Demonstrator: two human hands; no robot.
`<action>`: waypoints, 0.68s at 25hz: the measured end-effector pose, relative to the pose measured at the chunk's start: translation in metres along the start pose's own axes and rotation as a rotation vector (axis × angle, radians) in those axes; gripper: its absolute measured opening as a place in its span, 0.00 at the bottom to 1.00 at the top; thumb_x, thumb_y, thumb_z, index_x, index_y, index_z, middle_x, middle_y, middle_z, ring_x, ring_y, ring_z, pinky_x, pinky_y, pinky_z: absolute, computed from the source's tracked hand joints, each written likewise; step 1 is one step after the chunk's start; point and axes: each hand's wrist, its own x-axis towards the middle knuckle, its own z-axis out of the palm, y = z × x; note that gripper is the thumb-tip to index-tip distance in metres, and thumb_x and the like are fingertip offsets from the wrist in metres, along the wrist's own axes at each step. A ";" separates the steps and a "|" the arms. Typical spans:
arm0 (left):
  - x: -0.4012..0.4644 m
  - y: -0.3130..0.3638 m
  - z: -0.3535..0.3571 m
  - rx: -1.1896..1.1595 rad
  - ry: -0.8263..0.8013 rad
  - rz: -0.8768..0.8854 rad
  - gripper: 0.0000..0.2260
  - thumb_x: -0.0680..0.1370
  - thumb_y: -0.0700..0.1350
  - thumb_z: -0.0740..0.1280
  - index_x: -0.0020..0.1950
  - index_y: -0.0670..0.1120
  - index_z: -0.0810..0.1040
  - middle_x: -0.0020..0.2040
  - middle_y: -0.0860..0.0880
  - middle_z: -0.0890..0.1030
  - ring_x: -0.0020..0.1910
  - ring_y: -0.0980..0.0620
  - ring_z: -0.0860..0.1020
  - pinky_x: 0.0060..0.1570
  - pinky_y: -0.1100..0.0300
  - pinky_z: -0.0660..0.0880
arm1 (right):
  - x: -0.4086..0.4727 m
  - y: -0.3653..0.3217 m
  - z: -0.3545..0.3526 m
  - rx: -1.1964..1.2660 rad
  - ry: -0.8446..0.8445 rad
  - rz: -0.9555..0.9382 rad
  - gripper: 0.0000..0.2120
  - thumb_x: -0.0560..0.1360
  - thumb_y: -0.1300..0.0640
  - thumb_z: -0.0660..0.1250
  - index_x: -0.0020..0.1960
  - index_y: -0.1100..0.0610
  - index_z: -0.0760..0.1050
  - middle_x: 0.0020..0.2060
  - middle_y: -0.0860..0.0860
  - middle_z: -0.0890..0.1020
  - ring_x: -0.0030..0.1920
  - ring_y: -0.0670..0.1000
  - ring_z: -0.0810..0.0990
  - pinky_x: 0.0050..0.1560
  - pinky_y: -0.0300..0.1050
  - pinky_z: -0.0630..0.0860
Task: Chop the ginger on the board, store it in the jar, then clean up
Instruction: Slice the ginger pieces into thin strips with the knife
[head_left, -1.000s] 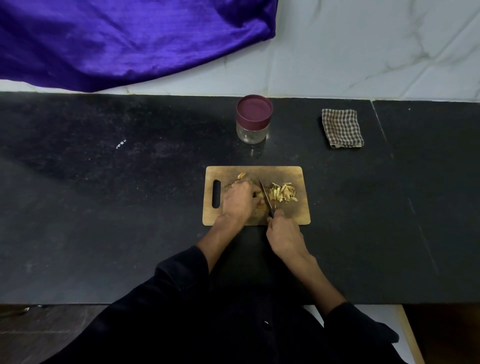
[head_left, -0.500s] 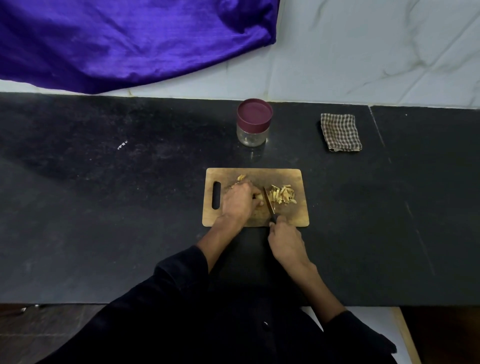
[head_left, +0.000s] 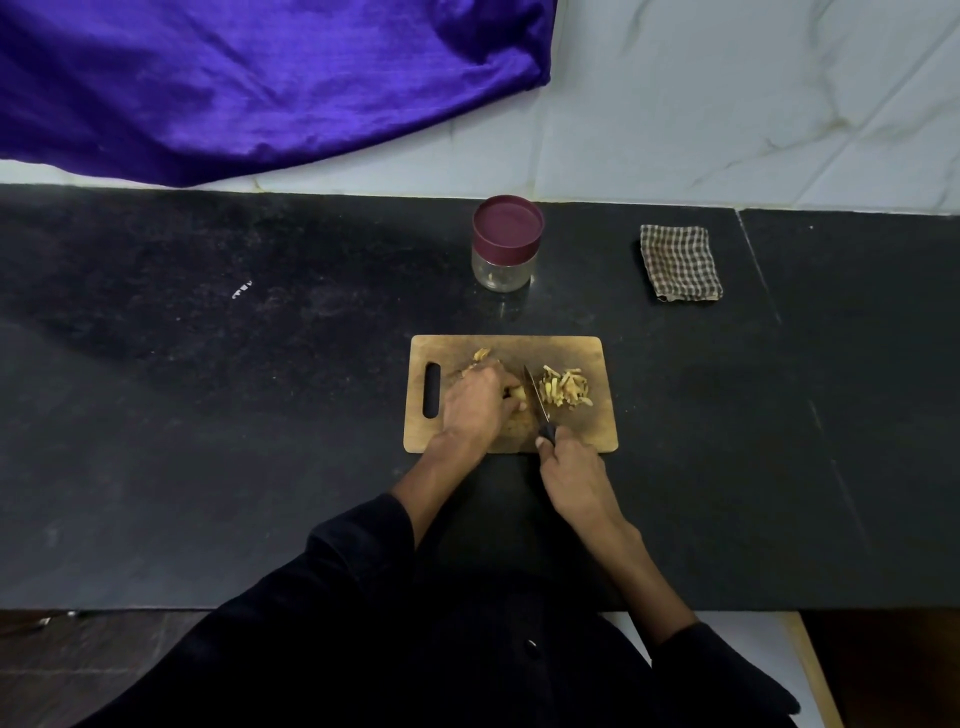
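Our left hand (head_left: 475, 405) curled over knobbly ginger (head_left: 516, 399) on the rectangular wooden board (head_left: 597, 431), our right hand (head_left: 571, 475) gripping the thin knife (head_left: 535, 397), pale ginger slivers (head_left: 566, 392) beside the blade

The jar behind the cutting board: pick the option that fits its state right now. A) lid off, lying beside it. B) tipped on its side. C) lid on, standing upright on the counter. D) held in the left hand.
C: the jar stands upright on the dark counter behind the cutting board, its maroon lid on top, and neither hand touches it.
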 end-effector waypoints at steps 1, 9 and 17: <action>0.001 0.000 0.000 0.000 0.000 -0.004 0.13 0.74 0.48 0.71 0.59 0.51 0.80 0.63 0.52 0.76 0.60 0.52 0.75 0.58 0.57 0.69 | 0.000 -0.001 0.000 -0.009 -0.006 -0.004 0.12 0.84 0.52 0.56 0.58 0.60 0.72 0.48 0.56 0.78 0.53 0.59 0.79 0.48 0.50 0.74; 0.001 0.000 0.001 0.015 0.016 -0.006 0.13 0.74 0.48 0.71 0.58 0.51 0.81 0.63 0.53 0.77 0.60 0.53 0.76 0.58 0.57 0.70 | 0.002 -0.001 0.000 -0.030 -0.039 0.007 0.11 0.84 0.52 0.56 0.59 0.58 0.71 0.49 0.54 0.78 0.50 0.54 0.78 0.46 0.48 0.72; 0.001 -0.003 0.005 0.002 0.033 0.007 0.12 0.74 0.46 0.72 0.57 0.50 0.81 0.60 0.53 0.78 0.58 0.53 0.76 0.56 0.58 0.72 | 0.003 -0.006 0.004 -0.124 -0.036 0.007 0.10 0.84 0.53 0.56 0.60 0.58 0.69 0.49 0.54 0.79 0.48 0.53 0.79 0.43 0.48 0.73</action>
